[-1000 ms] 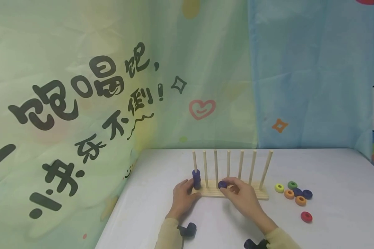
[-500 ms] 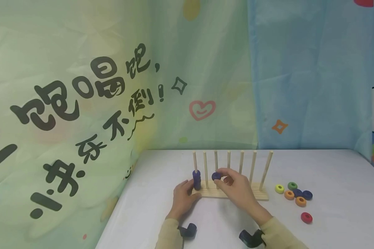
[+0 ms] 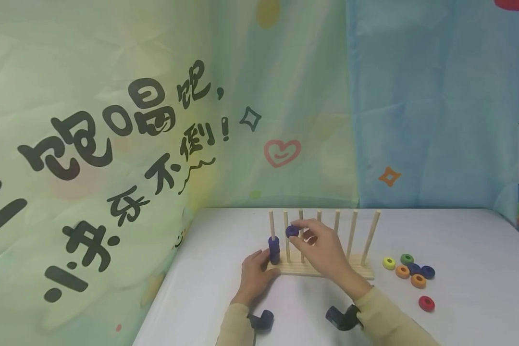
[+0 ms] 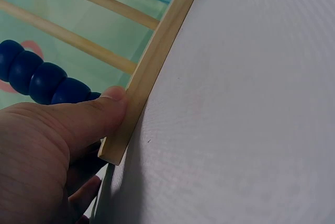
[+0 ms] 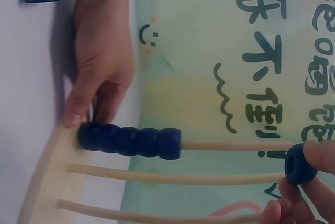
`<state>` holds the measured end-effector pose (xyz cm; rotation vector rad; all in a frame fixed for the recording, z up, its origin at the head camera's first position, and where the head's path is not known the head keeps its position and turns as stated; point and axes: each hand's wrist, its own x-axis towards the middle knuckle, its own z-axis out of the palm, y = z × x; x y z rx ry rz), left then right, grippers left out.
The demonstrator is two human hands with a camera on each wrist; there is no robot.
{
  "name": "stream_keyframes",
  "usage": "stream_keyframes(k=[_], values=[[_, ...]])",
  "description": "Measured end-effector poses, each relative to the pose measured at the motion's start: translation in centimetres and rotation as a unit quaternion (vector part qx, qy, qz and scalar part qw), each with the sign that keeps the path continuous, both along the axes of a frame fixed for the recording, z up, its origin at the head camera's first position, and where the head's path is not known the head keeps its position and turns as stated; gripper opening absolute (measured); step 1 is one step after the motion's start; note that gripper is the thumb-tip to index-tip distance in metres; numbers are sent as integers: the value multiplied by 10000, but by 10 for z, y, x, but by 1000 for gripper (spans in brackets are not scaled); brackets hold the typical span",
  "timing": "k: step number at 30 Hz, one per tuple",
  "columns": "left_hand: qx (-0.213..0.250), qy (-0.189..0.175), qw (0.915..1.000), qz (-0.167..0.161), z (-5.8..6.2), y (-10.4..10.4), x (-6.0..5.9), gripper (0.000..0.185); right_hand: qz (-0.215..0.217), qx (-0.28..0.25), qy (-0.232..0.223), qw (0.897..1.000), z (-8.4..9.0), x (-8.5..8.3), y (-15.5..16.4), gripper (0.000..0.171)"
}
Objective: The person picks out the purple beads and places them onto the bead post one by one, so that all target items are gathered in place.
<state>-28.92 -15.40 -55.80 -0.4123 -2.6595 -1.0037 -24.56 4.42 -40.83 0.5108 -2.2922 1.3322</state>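
A wooden bead rack (image 3: 296,269) stands on the white table, with several upright pegs on a flat base. Dark blue beads (image 5: 131,140) are stacked from the base up the leftmost peg (image 3: 272,223). My left hand (image 3: 255,276) grips the left end of the base, and in the left wrist view its thumb (image 4: 99,111) presses on the wood. My right hand (image 3: 322,247) pinches a single blue bead (image 3: 291,231) between thumb and fingers. That bead is raised near the height of the peg tops, to the right of the leftmost peg.
Loose beads lie right of the rack: yellow (image 3: 389,263), green (image 3: 407,259), two orange (image 3: 418,281), two blue (image 3: 427,272), and a red one (image 3: 426,303) nearer the front. Printed curtains (image 3: 281,120) hang behind and to the left of the table.
My right hand has lifted the blue bead from low by the base, moving it up and left toward the leftmost peg. The left hand has stayed on the base.
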Motion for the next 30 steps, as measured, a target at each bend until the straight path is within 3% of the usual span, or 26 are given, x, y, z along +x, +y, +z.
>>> stream_keyframes(k=[17, 26, 30], values=[[63, -216, 9997, 46, 2, -1, 1, 59, 243, 168, 191, 9994, 37, -15, -18, 31], [39, -281, 9996, 87, 0, 0, 1, 60, 106, 81, -90, 9999, 36, -25, -27, 31], [85, -78, 9999, 94, -2, 0, 1, 60, -39, 177, -80, 9998, 35, -32, -30, 31]])
